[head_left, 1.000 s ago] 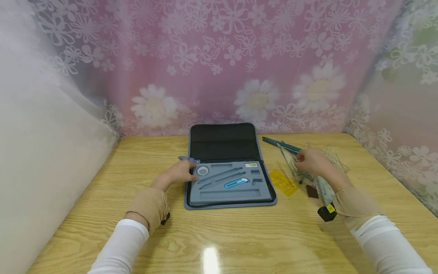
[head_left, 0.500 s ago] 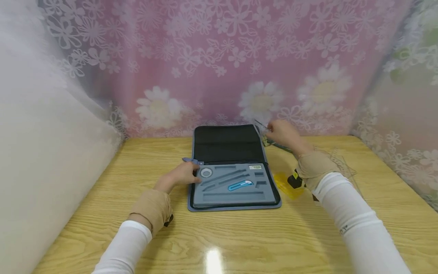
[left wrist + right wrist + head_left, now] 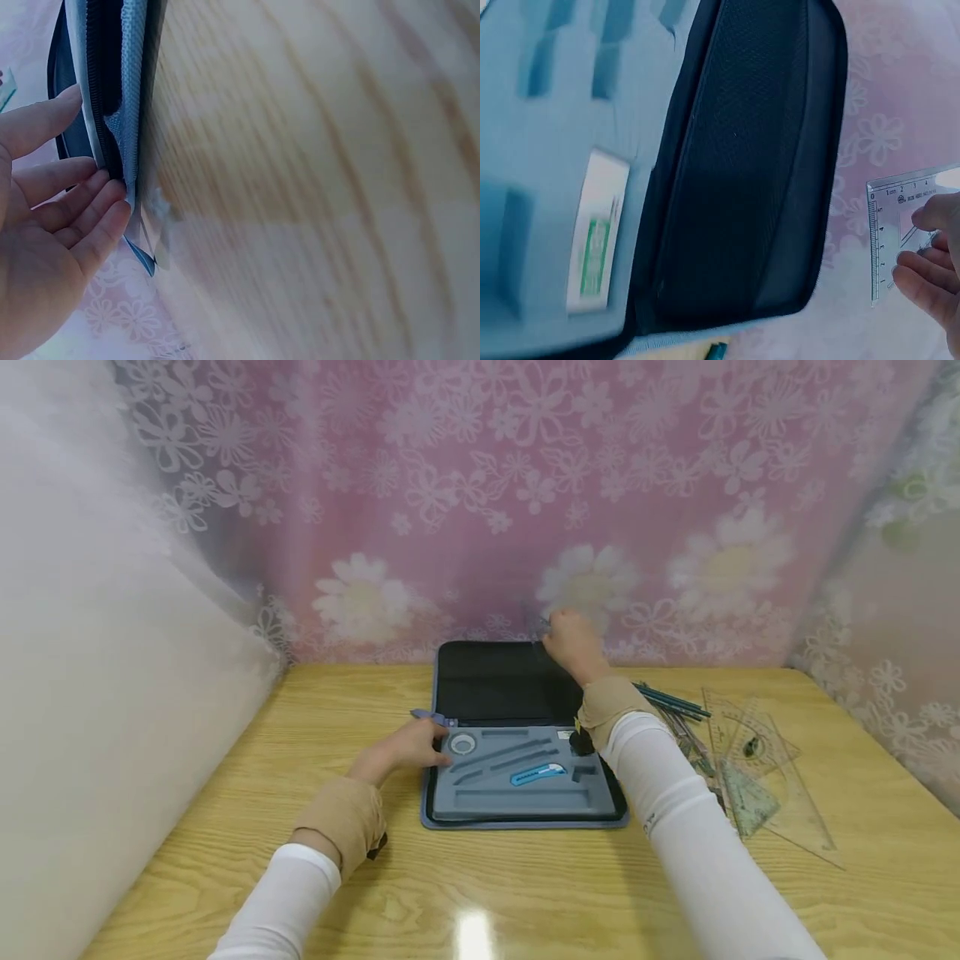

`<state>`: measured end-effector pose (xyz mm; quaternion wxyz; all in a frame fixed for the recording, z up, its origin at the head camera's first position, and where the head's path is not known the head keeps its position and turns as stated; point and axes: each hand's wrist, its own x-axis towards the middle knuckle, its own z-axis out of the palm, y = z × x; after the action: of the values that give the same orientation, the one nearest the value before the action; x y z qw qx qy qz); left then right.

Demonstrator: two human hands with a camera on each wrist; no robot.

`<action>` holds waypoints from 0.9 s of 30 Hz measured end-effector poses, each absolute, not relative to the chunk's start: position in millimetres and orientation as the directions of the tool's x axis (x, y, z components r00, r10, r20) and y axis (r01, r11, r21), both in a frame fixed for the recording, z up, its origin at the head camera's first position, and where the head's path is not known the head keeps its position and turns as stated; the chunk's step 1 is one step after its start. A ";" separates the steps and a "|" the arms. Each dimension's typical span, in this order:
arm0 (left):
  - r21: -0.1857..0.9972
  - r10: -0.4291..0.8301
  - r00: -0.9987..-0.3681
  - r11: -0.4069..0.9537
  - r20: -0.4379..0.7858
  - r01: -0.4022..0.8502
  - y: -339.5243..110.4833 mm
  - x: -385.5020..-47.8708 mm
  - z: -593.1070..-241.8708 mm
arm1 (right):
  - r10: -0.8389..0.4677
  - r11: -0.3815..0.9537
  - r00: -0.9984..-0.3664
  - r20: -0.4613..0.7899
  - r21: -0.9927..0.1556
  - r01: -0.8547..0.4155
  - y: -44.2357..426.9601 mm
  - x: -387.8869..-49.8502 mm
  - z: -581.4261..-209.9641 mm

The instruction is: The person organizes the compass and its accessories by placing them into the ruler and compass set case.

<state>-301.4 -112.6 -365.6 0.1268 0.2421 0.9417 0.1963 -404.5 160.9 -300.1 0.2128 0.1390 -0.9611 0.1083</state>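
An unzipped case [image 3: 525,823] lies open on the table, its black lid [image 3: 487,681] laid back. In its grey foam tray sit a white ring [image 3: 462,743], a blue cutter [image 3: 538,774] and a white eraser with a green label [image 3: 596,240]. My left hand [image 3: 405,746] rests at the case's left edge, its relaxed fingertips touching the zip side [image 3: 112,150] in the left wrist view. My right hand [image 3: 576,643], raised over the lid's far right corner, pinches a small clear ruler piece with printed scales [image 3: 889,225].
Right of the case lie dark green pencils [image 3: 675,702], large clear set squares [image 3: 806,810], a greenish triangle [image 3: 750,797] and other drawing tools, partly behind my right forearm. A flowered curtain [image 3: 480,527] hangs behind the table.
My right hand has moved left from the pile of tools to above the lid, carrying the clear piece. The left hand has stayed at the case's edge.
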 end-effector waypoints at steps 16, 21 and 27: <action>0.412 0.494 -0.862 0.813 -0.113 0.412 -110.1 -299.2 -365.8 | -0.276 0.959 -0.907 0.319 0.029 -0.282 146.5 -425.8 -325.7; 0.418 0.488 -0.865 0.814 -0.117 0.403 -109.8 -299.5 -369.4 | -0.325 0.946 -0.925 0.199 0.053 -0.321 147.9 -425.1 -331.3; 0.429 0.501 -0.861 0.800 -0.093 0.419 -112.0 -303.1 -370.0 | -0.384 0.922 -0.920 0.075 0.075 -0.379 147.5 -424.9 -333.5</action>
<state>-303.1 -112.0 -370.0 0.1015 0.2436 0.9433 0.2013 -424.9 147.5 -333.5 0.0442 0.1948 -0.9794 -0.0296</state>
